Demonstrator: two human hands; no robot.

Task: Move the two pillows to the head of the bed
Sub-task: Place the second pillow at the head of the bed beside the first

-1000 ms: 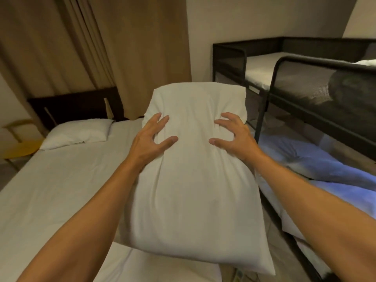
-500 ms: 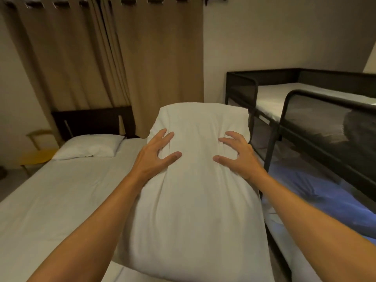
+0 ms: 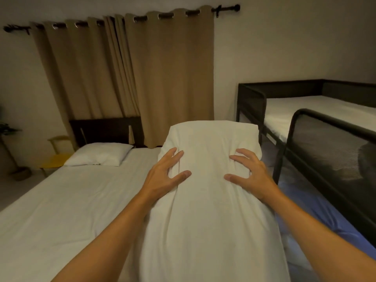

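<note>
I hold a large white pillow [image 3: 209,210] out in front of me, lengthwise, above the right side of the white bed [image 3: 61,210]. My left hand [image 3: 164,176] grips its left side and my right hand [image 3: 248,176] grips its right side, fingers pressed into the fabric. A second white pillow [image 3: 99,154] lies flat at the head of the bed, on the left, against the dark headboard [image 3: 105,130]. The pillow I hold hides the right part of the bed's head.
A black metal bunk bed [image 3: 301,127] stands close on the right, with blue bedding [image 3: 317,216] on its lower bunk. Tan curtains [image 3: 130,78] hang behind the headboard. A yellow chair [image 3: 55,157] and a plant [image 3: 8,131] stand at the far left.
The view has tilted up and closer to the head of the bed. The held pillow stays in both hands, carried forward toward the headboard.
</note>
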